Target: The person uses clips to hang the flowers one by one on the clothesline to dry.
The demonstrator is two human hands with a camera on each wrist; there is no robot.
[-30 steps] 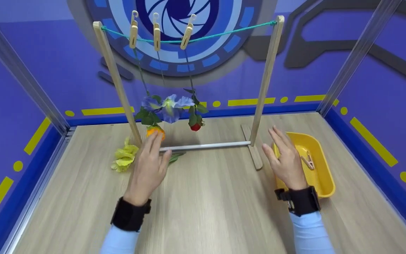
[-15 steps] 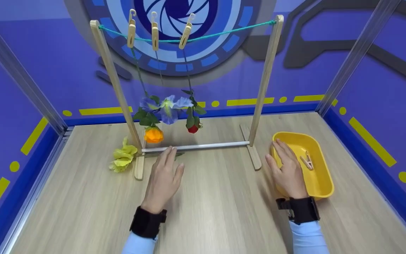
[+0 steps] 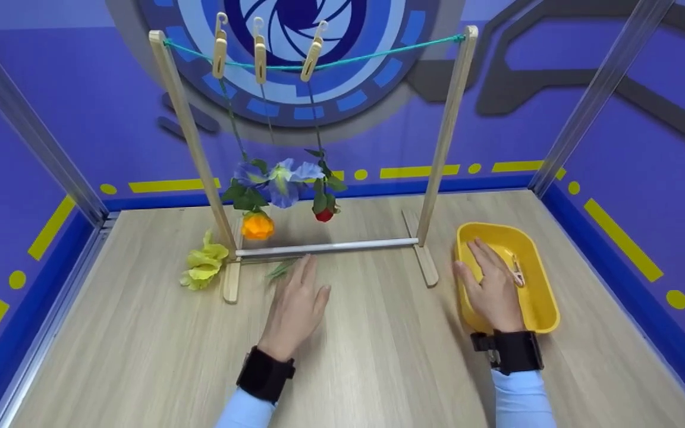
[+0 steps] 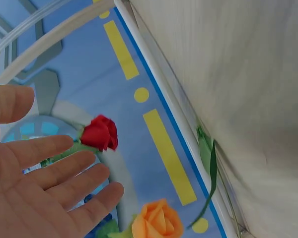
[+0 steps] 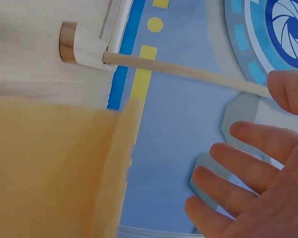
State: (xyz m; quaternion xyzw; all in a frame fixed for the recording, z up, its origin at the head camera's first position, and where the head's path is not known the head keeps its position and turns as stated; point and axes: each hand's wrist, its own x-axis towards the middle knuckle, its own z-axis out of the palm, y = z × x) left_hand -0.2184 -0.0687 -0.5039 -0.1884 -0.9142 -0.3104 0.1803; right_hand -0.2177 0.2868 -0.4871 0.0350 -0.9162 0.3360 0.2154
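Note:
My left hand [image 3: 296, 312] reaches over the table with its fingers straight and holds nothing. Just beyond its fingertips is the green leaf and stem [image 3: 278, 270] of a yellow flower [image 3: 204, 266], whose head lies left of the rack. My right hand [image 3: 493, 291], fingers extended and spread in the right wrist view, is over the yellow basket [image 3: 547, 297]. Inside that basket lies a clothespin [image 3: 518, 271], partly behind the hand. From a green cord [image 3: 378, 54] three clothespins hold an orange flower [image 3: 257, 226], a blue-violet iris [image 3: 283, 184] and a red rose [image 3: 323, 214] upside down.
The wooden rack has two posts, a left one [image 3: 191, 137] and a right one [image 3: 446, 137], joined low down by a white bar [image 3: 330, 246]. Its feet stand on the wood-grain table [image 3: 378, 345]. Blue-purple panels [image 3: 663, 178] wall in the back and sides.
My left hand has moved right and down, away from the orange flower, uncovering the rack's left foot. My right hand has shifted slightly right and down, farther over the basket.

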